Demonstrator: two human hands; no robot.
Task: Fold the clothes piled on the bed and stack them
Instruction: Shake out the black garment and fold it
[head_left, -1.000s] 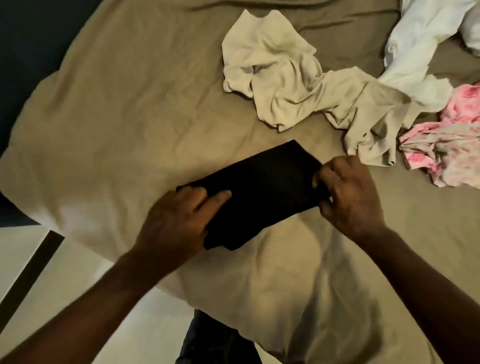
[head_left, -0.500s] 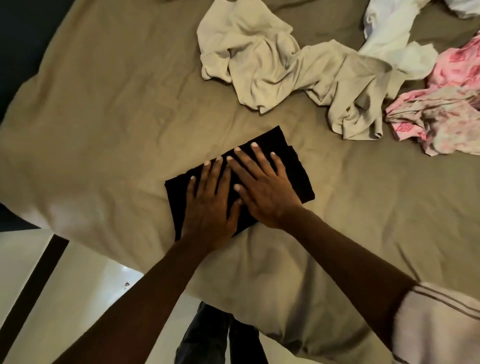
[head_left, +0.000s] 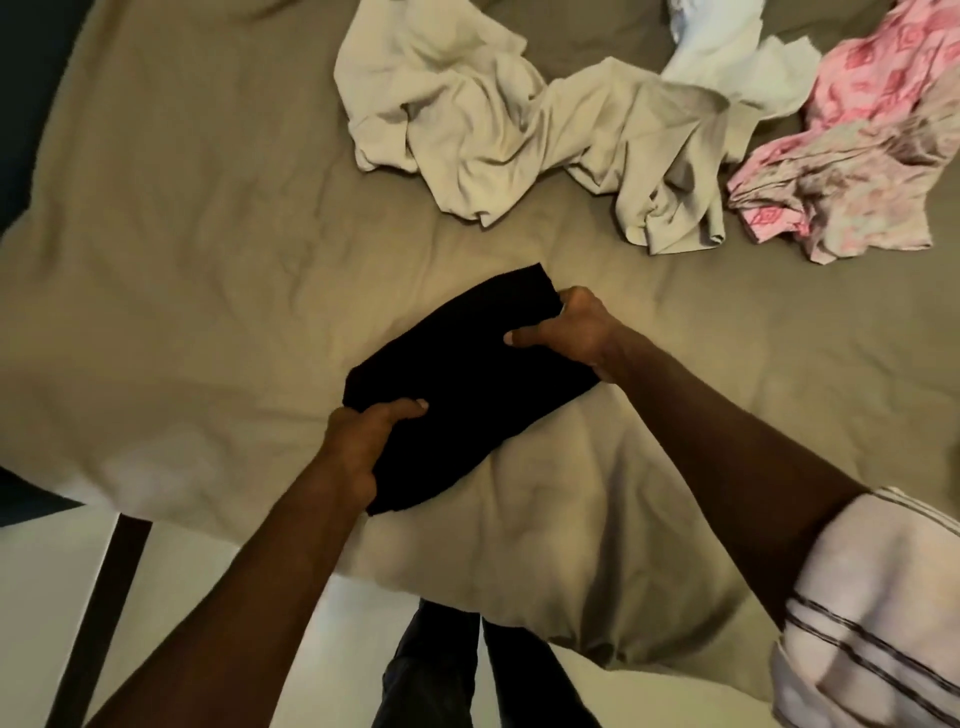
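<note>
A folded black garment lies near the front edge of the bed, which is covered with a tan sheet. My left hand grips its near left end, thumb on top. Its far right end is gripped by my right hand, thumb laid over the cloth. A crumpled beige garment lies unfolded at the back. To its right sit a white garment and a pink patterned one.
The bed's front edge runs just below my hands, with pale floor beyond it. A dark bed leg stands at lower left. My legs are at the bottom middle.
Half a second ago both hands lay flat, pressing the black garment. Now each hand grips one end of it, and the garment looks slightly bunched.
</note>
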